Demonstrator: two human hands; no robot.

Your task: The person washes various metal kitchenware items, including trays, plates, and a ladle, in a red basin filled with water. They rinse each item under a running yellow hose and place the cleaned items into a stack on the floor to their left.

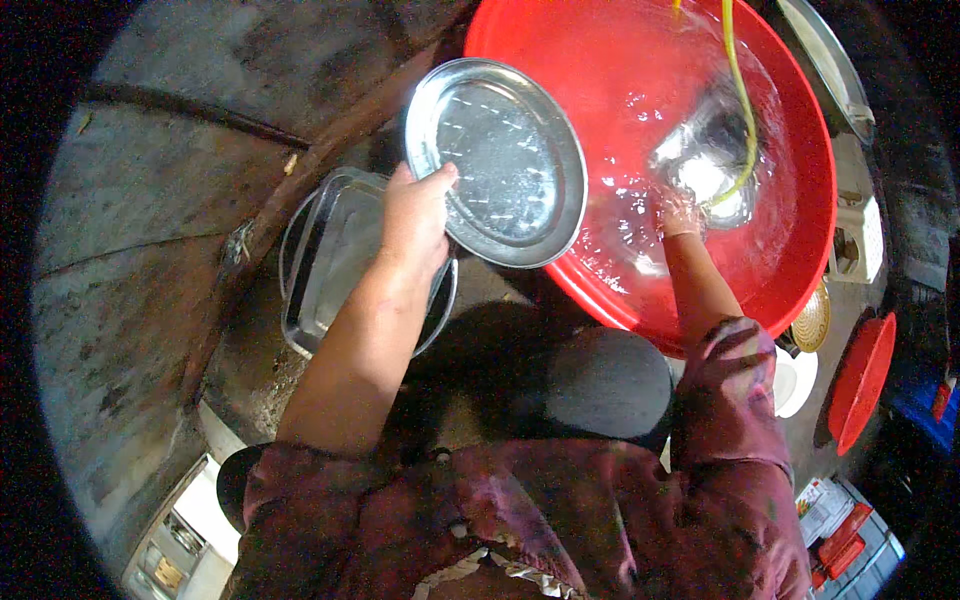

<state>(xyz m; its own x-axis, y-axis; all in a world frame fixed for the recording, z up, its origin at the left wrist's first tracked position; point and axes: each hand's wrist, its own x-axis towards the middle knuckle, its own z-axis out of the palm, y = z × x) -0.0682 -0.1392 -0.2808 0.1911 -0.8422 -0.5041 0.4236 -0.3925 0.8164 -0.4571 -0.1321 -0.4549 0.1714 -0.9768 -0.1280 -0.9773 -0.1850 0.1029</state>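
A round, shiny metal plate [500, 165] with a raised rim is held up by its near left edge in my left hand [418, 215], the thumb lying over the rim. It overlaps the left side of a big red tub [815, 235] of water. My right hand [681, 215] dips into that water, its fingers blurred by splashes and ripples. Beside it, a bright metal dish [700, 170] lies under the surface; whether my fingers grip it I cannot tell. A thin yellow hose [745, 110] hangs down into the tub close to this hand.
Below my left forearm stands a clear rectangular container [340, 250] on the floor. A rough grey wall [130, 270] rises on the left. Right of the tub are a white basket [858, 240], a golden round item [812, 318], a white bowl [795, 385] and a red basin [862, 383].
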